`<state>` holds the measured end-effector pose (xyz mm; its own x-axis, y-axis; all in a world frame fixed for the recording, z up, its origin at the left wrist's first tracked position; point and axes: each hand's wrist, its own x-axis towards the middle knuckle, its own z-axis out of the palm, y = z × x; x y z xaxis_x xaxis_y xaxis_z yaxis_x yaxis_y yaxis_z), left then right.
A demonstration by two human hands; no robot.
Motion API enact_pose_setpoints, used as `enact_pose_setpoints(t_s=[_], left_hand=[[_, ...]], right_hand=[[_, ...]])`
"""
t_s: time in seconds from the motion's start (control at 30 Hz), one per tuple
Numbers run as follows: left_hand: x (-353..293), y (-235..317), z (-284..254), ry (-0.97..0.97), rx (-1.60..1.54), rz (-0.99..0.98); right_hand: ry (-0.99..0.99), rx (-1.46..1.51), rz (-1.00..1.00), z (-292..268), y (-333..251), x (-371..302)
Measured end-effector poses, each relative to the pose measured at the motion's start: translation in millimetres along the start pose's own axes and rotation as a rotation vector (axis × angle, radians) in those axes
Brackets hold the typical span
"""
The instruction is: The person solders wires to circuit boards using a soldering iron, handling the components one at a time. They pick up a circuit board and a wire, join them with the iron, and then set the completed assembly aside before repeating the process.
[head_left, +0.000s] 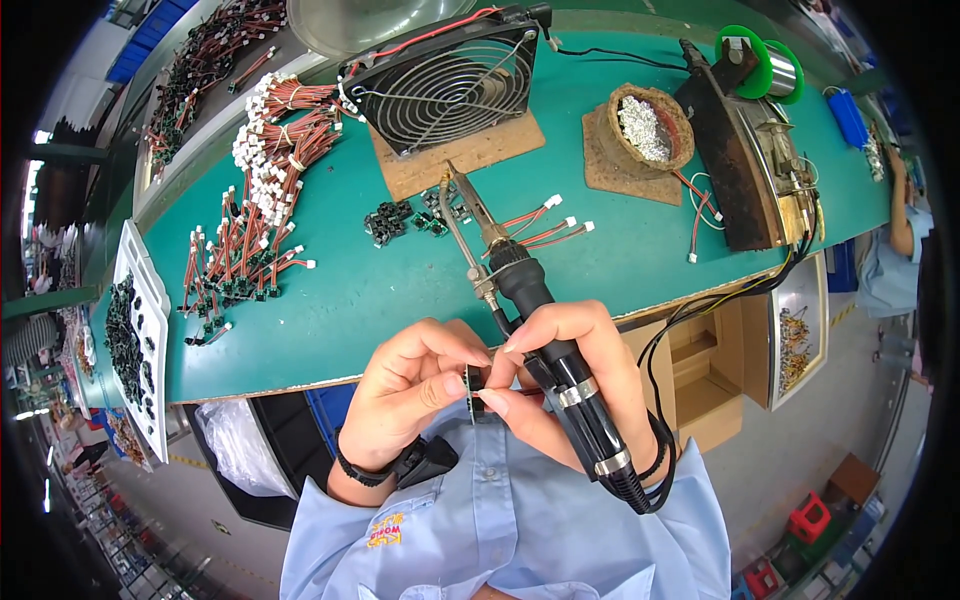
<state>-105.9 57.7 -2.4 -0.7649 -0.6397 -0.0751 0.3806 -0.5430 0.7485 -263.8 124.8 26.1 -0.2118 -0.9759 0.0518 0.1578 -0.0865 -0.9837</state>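
Just past the bench's front edge, my left hand [395, 395] pinches a small black part with a green circuit board [473, 392] between thumb and fingertips. My right hand [595, 365] is wrapped round a black soldering iron [520, 285], its metal tip pointing away over the bench. Thumb and forefinger of that same hand meet the board's right side, where a short bit of red wire shows. A thin metal tube [465, 245] runs beside the iron's tip. Beyond the tip lie small black parts [388, 222] and a few red-and-black wires with white connectors [570, 224].
A black fan [445, 95] stands at the back. Right of it are a bowl [608, 135] of silvery bits, a metal fixture [735, 170] and a green solder spool [786, 72]. Wire bundles [285, 140] and a white tray [150, 405] lie left. Cables [700, 310] hang right.
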Motion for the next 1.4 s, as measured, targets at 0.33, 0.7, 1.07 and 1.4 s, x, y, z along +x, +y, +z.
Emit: enact_pose_setpoints(t_s=[0.33, 0.7, 1.07, 1.4], left_hand=[[-0.5, 7.9, -0.3, 0.004, 0.034, -0.068], [4.9, 13.3, 14.0, 0.039, 0.168, -0.003], [10.8, 4.0, 3.5, 0.369, 0.396, 0.314], [9.3, 2.8, 2.0, 0.405, 0.483, 0.331]], right_hand=[[-0.163, -0.085, 0.031, -12.1, -4.0, 2.0], [0.068, -0.239, -0.141, -11.3, 6.7, -0.6], [0.066, -0.878, -0.515, -49.6, 6.4, -37.1], [-0.131, -0.763, -0.52, -36.9, 4.0, -40.4]])
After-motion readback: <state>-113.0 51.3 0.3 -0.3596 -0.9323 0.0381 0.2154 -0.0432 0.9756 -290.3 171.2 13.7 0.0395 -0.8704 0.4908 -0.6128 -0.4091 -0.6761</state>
